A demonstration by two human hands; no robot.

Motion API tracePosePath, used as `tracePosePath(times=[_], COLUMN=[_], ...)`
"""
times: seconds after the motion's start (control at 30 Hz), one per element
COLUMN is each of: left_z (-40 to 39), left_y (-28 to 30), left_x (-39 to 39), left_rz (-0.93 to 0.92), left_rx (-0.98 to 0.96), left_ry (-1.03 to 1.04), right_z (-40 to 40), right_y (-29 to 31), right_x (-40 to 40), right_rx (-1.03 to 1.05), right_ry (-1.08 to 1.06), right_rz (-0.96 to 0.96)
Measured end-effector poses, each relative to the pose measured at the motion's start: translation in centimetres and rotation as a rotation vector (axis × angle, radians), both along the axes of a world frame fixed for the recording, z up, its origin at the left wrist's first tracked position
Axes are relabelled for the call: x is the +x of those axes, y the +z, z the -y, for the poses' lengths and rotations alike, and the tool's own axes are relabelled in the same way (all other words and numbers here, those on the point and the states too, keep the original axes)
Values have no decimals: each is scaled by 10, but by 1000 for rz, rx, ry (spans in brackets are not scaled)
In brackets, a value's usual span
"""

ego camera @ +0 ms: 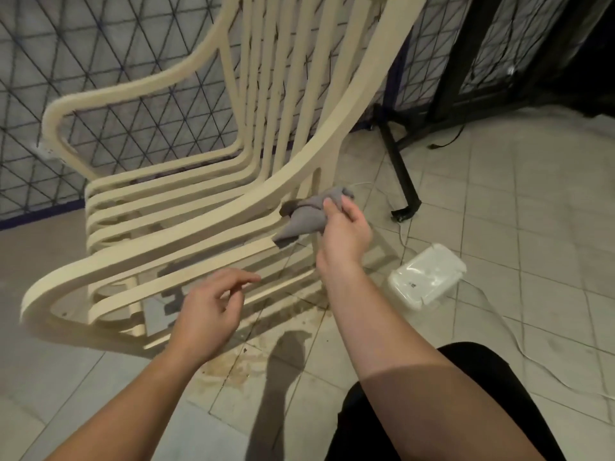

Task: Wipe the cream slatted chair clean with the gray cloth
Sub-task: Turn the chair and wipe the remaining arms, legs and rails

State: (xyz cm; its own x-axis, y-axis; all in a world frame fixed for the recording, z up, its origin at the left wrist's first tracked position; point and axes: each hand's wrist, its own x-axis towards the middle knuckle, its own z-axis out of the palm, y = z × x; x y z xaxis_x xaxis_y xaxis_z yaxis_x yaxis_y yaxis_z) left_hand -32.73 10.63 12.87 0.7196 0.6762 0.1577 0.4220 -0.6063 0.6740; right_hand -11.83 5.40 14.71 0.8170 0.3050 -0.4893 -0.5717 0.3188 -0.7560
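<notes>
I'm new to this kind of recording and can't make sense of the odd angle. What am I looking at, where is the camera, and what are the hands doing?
No machine here: these are a person's two bare arms, filmed by one wide camera worn on the head, looking forward and down. The wide lens bends straight lines. In front stands a cream slatted chair on a tiled floor. The right hand has a grip on a bunched gray cloth, which is against the chair's side, at the ends of the slats. The left hand holds nothing; its fingers are loosely curled by the front slats. On the floor to the right lies a clear plastic box.
</notes>
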Motion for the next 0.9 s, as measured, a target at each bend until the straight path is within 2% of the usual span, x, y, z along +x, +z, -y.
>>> tracePosePath(times=[0.13, 0.23, 0.4, 0.57, 0.63, 0.73, 0.9], left_z=[0, -19, -44, -31, -17, 10, 37], left_y=[57, 85, 93, 83, 74, 56, 46], left_x=[31, 40, 19, 0, -4, 2, 20], left_rz=[216, 130, -102, -17, 4, 32, -21], left_rx=[327, 449, 396, 386, 301, 59, -578], left_ry=[-125, -20, 112, 116, 110, 135, 117], right_z=[14, 21, 43, 64, 70, 78, 89], right_y=[52, 53, 13, -9, -14, -14, 10], right_x=[14, 31, 58, 54, 45, 29, 1], right_rx=[-8, -37, -202, -241, -226, -164, -5], right_ry=[42, 98, 328, 401, 464, 630, 988], right_rz=[415, 515, 338, 215, 168, 146, 274])
